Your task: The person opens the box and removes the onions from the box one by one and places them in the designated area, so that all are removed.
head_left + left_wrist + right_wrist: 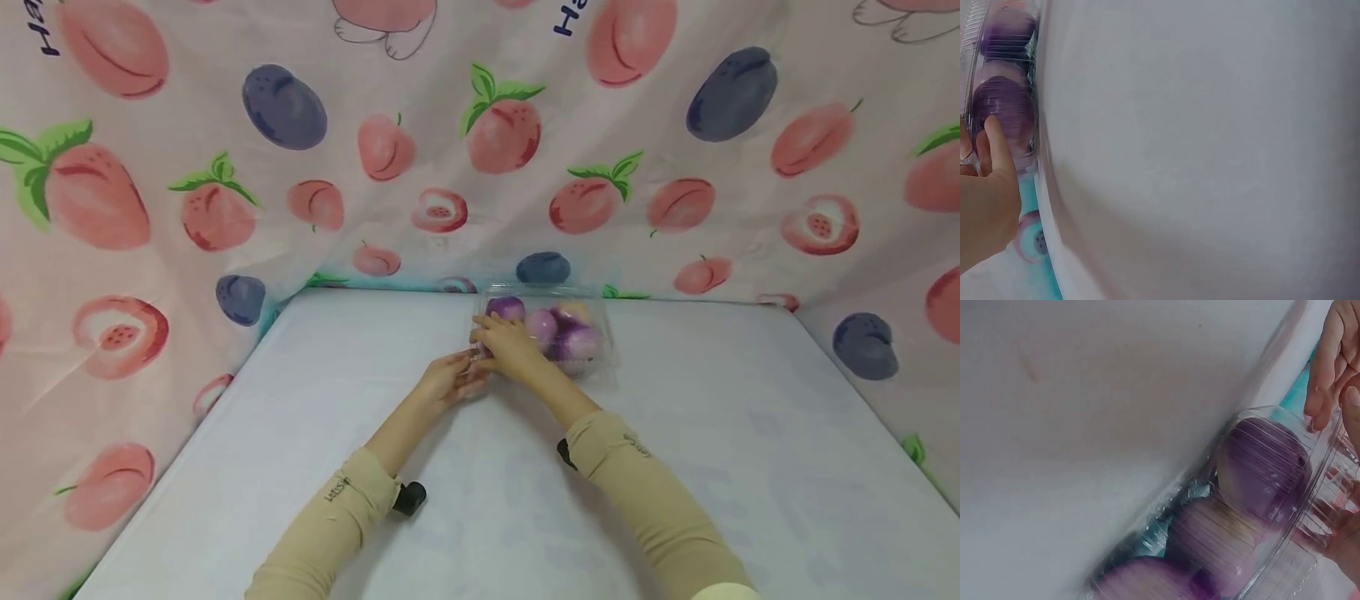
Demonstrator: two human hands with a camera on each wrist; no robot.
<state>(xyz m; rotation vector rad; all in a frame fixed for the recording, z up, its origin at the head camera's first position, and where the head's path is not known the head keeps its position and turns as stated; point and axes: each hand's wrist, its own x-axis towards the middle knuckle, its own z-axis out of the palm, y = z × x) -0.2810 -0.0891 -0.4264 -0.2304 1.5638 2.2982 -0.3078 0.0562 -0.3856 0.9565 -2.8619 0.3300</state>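
Note:
A clear plastic clamshell box [603, 337] stands near the table's back edge. Through its walls show several smooth, round purple-and-pale pieces [577, 343]; their exact kind I cannot tell. My right hand [512, 343] lies over the box's left end and grips it, fingers bent over the edge and thumb towards the front corner. At the same front left corner, my left hand [448, 379] holds the rim, its fingertips close to the right thumb. In the left wrist view one digit of that hand [991, 194] presses along the box's side. The lid appears to be down.
A pale cloth covers the table [360, 342]. Behind it hangs a fruit-print curtain [450, 108], which also runs along both sides. The box's back side stands close to the curtain's foot.

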